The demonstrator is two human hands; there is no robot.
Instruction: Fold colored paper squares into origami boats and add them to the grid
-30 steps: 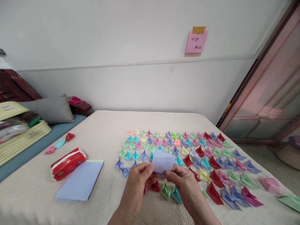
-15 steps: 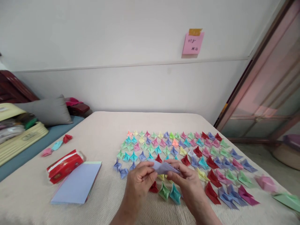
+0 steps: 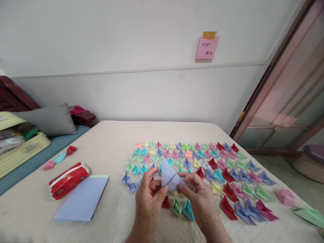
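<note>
A pale lavender sheet of folded origami paper (image 3: 170,175) is held up between both hands, its pointed corner upward and a crease line across its face. My left hand (image 3: 150,194) pinches its lower left edge, the thumb in front and the index finger lifted away and curved. On the lower right edge, my right hand (image 3: 198,194) pinches the paper with its thumb in front and fingers behind. Just below the hands lie a green folded paper piece (image 3: 177,206) and a turquoise one (image 3: 188,210). A red piece (image 3: 165,202) is partly hidden by my left hand.
Rows of several small folded paper pieces (image 3: 179,154) spread over the cream-covered surface (image 3: 118,135). On the left are a stack of lavender paper (image 3: 82,199), a red packet (image 3: 68,180) and a few crumpled paper pieces (image 3: 60,157). A pink note (image 3: 207,47) is taped to the wall.
The lavender paper has turned from nearly edge-on to facing me, its point now upward. My left index finger has lifted off its edge, while both hands keep their hold.
</note>
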